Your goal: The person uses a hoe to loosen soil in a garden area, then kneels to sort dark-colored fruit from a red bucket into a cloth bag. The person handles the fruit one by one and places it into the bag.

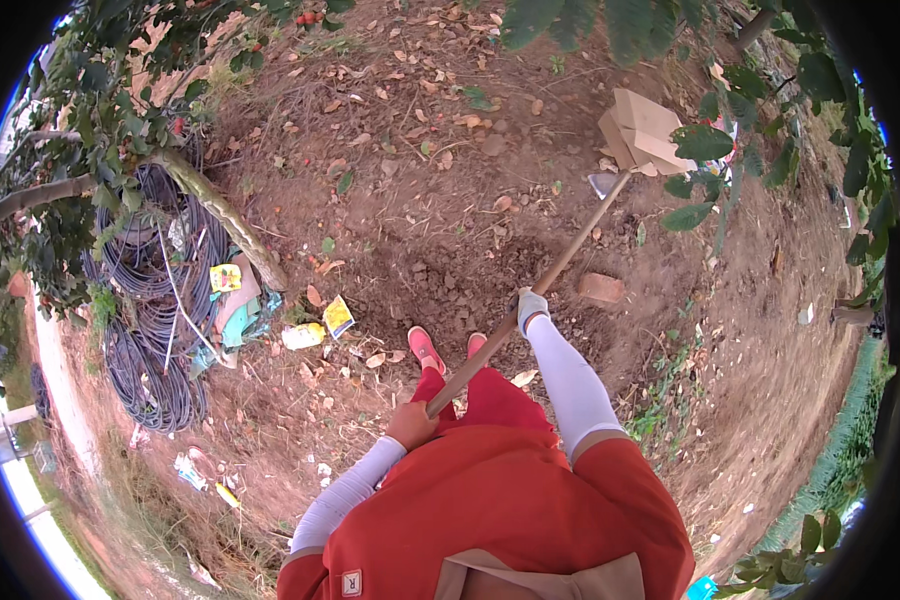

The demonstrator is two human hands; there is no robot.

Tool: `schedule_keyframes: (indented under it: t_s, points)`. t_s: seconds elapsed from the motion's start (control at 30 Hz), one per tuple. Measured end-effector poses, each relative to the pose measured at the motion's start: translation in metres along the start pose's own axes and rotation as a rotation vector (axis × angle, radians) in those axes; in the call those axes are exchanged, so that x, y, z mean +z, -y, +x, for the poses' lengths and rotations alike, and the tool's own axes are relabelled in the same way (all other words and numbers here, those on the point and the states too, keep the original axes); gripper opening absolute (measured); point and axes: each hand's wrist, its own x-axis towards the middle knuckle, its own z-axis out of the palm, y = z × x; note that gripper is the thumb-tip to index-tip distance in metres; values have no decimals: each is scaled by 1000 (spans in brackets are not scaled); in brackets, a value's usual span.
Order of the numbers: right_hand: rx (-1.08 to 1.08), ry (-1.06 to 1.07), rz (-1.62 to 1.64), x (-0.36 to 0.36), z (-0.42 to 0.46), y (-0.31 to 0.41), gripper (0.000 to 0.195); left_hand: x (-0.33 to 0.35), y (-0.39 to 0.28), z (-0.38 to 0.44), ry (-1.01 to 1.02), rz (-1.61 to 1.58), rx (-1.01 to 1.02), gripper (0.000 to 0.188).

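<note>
A long wooden-handled tool [576,244] slants from my waist to the far right, with both hands wrapped around its shaft. My left hand [412,424] grips the near end, close to my thigh. Higher up the shaft, my right hand [532,304] holds on in a pale glove. At the far end a metal blade [604,184], likely a hoe's, lies at the ground beside an open cardboard box [641,131]. The box hides part of that end. Loose, broken soil [439,285] lies just ahead of my pink shoes [425,346].
A brick [601,287] lies right of the shaft. On the left are coiled black hoses [154,375], a tree trunk [221,214], a yellow packet [338,317] and a plastic bottle [304,336]. Leafy branches [697,142] hang in at upper right.
</note>
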Motion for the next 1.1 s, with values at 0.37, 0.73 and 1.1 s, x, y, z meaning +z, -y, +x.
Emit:
schedule_keyframes:
  t_s: [0.37,0.73,1.1]
  points:
    - [421,380,-75,34,-125,-187,13,7,102,-169,107,-171,-339,33]
    - [-56,-32,63,17,-39,-80,14,52,67,-49,15,-97,-108,34]
    - [-117,-35,-152,3,-14,-37,12,36,13,-15,76,-129,-52,37]
